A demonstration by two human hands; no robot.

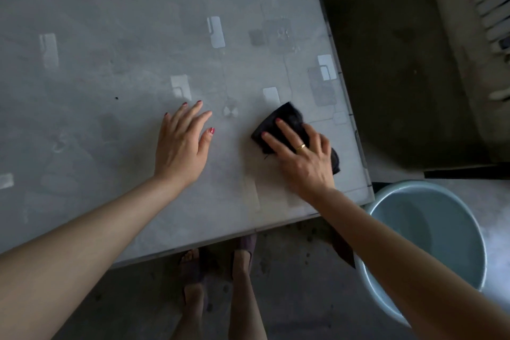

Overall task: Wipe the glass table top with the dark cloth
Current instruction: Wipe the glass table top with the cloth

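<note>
Head view looks down on the glass table (110,69), where the dark cloth (287,125) lies under the right hand (300,154) near the table's right edge and front corner. The fingers (278,143) lie straight and spread, pressing the cloth flat; its far end sticks out beyond the fingertips. The left hand (180,146) rests flat on bare glass just beside it, fingers relaxed and apart. A pale basin (430,232) sits on the floor beside the corner. The cloth's long axis runs diagonally, from the wrist side toward the upper left.

Glossy glass table top (110,36), fuzzy dark cloth (287,119)
</note>
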